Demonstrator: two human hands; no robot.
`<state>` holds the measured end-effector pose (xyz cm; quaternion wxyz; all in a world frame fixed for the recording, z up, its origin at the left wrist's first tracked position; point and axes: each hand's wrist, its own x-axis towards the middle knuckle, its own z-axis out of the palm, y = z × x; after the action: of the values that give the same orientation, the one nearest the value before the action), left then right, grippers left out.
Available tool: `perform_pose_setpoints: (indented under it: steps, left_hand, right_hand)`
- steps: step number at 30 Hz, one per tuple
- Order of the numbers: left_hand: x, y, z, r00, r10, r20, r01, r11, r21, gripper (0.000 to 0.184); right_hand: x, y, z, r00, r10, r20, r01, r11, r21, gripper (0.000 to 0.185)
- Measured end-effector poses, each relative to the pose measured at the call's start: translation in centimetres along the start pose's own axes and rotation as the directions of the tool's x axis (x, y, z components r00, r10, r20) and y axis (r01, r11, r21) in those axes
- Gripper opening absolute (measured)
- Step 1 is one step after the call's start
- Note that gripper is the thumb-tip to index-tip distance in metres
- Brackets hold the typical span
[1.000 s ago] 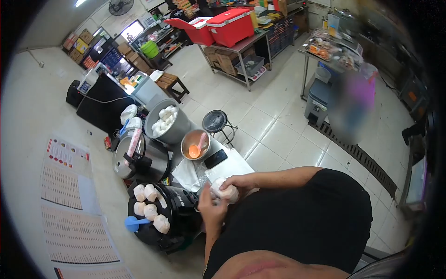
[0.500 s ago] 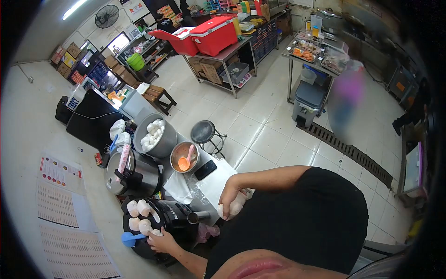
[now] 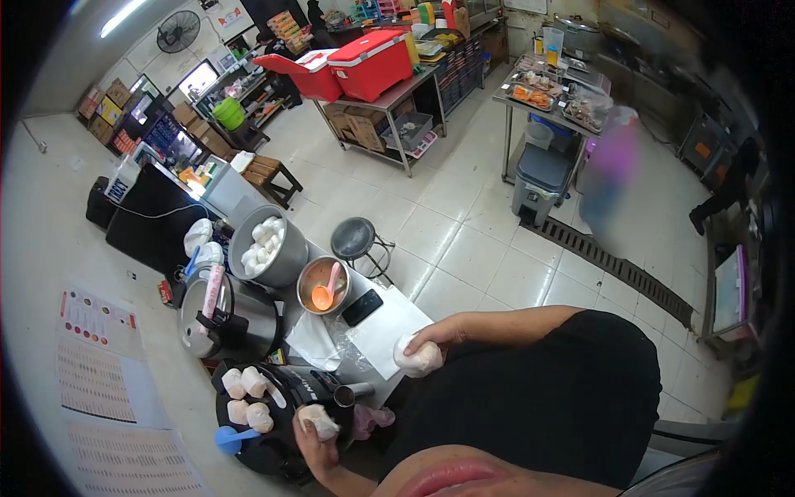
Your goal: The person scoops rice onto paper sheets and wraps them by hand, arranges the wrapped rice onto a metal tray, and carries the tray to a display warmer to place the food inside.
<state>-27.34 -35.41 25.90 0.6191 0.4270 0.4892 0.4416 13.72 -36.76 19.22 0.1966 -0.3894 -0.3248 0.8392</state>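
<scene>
My left hand (image 3: 313,447) is closed around a white wrapped bundle (image 3: 320,421), held just off the right side of a black appliance. In my right hand (image 3: 440,333), fingers curl over another white wrapped bundle (image 3: 417,358), near my body above the table's edge. Several similar off-white bundles (image 3: 252,382) rest on the black appliance lid (image 3: 280,432). A blue scoop (image 3: 230,439) lies beside them at the lid's left. What is inside the wrapping cannot be seen.
A large pot (image 3: 286,248) filled with white bundles stands at the table's back. Nearby are a steel bowl (image 3: 341,300) with an orange ladle (image 3: 325,294), a phone (image 3: 363,307), a pressure cooker (image 3: 248,319) and a metal cup (image 3: 349,393). A round stool (image 3: 354,238) stands beyond.
My left hand has lifted a bundle off the black lid and moved right with it. My right hand has turned, showing its bundle more fully. The view has shifted slightly.
</scene>
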Motion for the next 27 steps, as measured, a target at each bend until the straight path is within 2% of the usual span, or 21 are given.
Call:
perform_pose_setpoints:
  steps: [1,2,3,4,6,7,9,10,11,12,13,14,16,17,18,19,20,21,23,26,27]
  left_hand:
    - [-0.4,-1.2,1.2,0.986,-0.034,0.161,0.078,0.958,-0.277,0.064]
    - [-0.4,-2.8,1.8,0.960,-0.085,0.265,0.185,0.908,-0.377,0.063]
    - [-0.3,-4.3,2.7,0.896,-0.155,0.417,0.386,0.736,-0.556,0.062]
    - [0.5,-6.8,3.0,0.834,-0.133,0.536,0.474,0.672,-0.569,0.061]
    - [-0.9,-5.0,9.2,0.902,-0.099,0.420,0.358,0.715,-0.601,0.058]
    - [-0.4,-4.7,10.5,0.898,-0.100,0.429,0.365,0.713,-0.599,0.058]
    - [0.6,-4.5,12.2,0.953,-0.037,0.301,0.136,0.939,-0.317,0.056]
    - [1.4,-5.0,12.8,0.951,-0.036,0.308,0.139,0.937,-0.320,0.056]
    - [2.4,-5.8,13.4,0.964,0.046,0.261,-0.047,0.999,-0.004,0.055]
    - [3.1,-6.3,14.3,0.960,0.139,0.242,-0.214,0.924,0.318,0.054]
    - [3.4,-6.1,15.7,0.968,0.055,0.246,-0.140,0.928,0.344,0.055]
    - [3.5,-6.8,16.9,0.964,0.048,0.261,-0.137,0.932,0.335,0.055]
    - [4.4,-8.6,19.1,0.963,-0.008,0.271,-0.116,0.891,0.439,0.054]
    - [5.2,-10.0,19.5,0.950,0.018,0.310,-0.164,0.877,0.451,0.055]
    - [6.2,-11.4,19.9,0.941,0.007,0.339,-0.168,0.877,0.449,0.055]
    - [7.1,-12.6,20.4,0.927,-0.059,0.372,-0.079,0.935,0.345,0.055]
    - [7.8,-13.4,20.7,0.905,-0.124,0.406,0.024,0.970,0.242,0.056]
    - [8.3,-12.9,21.5,0.894,-0.135,0.427,0.029,0.969,0.247,0.056]
    - [9.3,-11.1,23.3,0.748,-0.336,0.572,0.350,0.932,0.089,0.059]
    - [10.3,-10.3,26.9,0.626,-0.401,0.669,0.447,0.887,0.113,0.063]
    - [10.6,-9.7,28.5,0.587,-0.409,0.698,0.444,0.884,0.145,0.063]
  right_hand:
    - [0.7,1.2,-0.4,1.000,0.013,-0.003,-0.013,1.000,0.005,0.076]
    - [1.9,2.7,-1.2,1.000,-0.003,-0.003,0.004,0.996,0.088,0.075]
    - [2.6,3.5,-1.6,1.000,-0.023,-0.007,0.024,0.985,0.169,0.075]
    - [2.4,3.7,-1.6,1.000,-0.019,-0.013,0.021,0.984,0.176,0.075]
    - [1.5,3.0,-1.1,1.000,0.001,-0.003,0.000,0.906,0.422,0.072]
    - [1.4,2.8,-0.9,1.000,0.000,-0.012,0.005,0.905,0.425,0.072]
    - [1.5,2.8,-0.3,0.993,-0.040,-0.114,0.093,0.859,0.504,0.063]
    - [1.8,2.7,0.0,0.992,-0.040,-0.122,0.097,0.859,0.503,0.063]
    - [2.2,2.6,0.1,0.958,-0.160,-0.238,0.236,0.911,0.339,0.058]
    - [2.5,2.8,0.4,0.900,-0.288,-0.328,0.352,0.923,0.155,0.053]
    - [3.2,3.0,0.4,0.881,-0.309,-0.359,0.364,0.927,0.095,0.048]
    - [2.9,3.4,0.2,0.894,-0.309,-0.326,0.324,0.946,-0.009,0.047]
    - [4.5,5.6,-1.0,0.875,-0.371,-0.312,0.416,0.905,0.091,0.044]
    - [4.5,6.4,-1.7,0.864,-0.371,-0.340,0.425,0.900,0.096,0.044]
    - [3.8,6.1,-1.6,0.867,-0.320,-0.381,0.417,0.885,0.205,0.044]
    - [3.1,5.7,-1.7,0.871,-0.266,-0.414,0.410,0.857,0.313,0.044]
    - [2.4,5.5,-2.3,0.860,-0.264,-0.436,0.423,0.848,0.320,0.044]
    - [1.5,5.5,-3.0,0.825,-0.232,-0.515,0.399,0.885,0.241,0.046]
    - [0.3,5.5,-4.2,0.742,-0.211,-0.636,0.379,0.915,0.139,0.051]
    - [-3.4,3.6,-4.9,0.667,-0.148,-0.731,0.321,0.941,0.102,0.057]
    - [-4.8,2.8,-5.0,0.659,-0.098,-0.745,0.331,0.928,0.171,0.065]
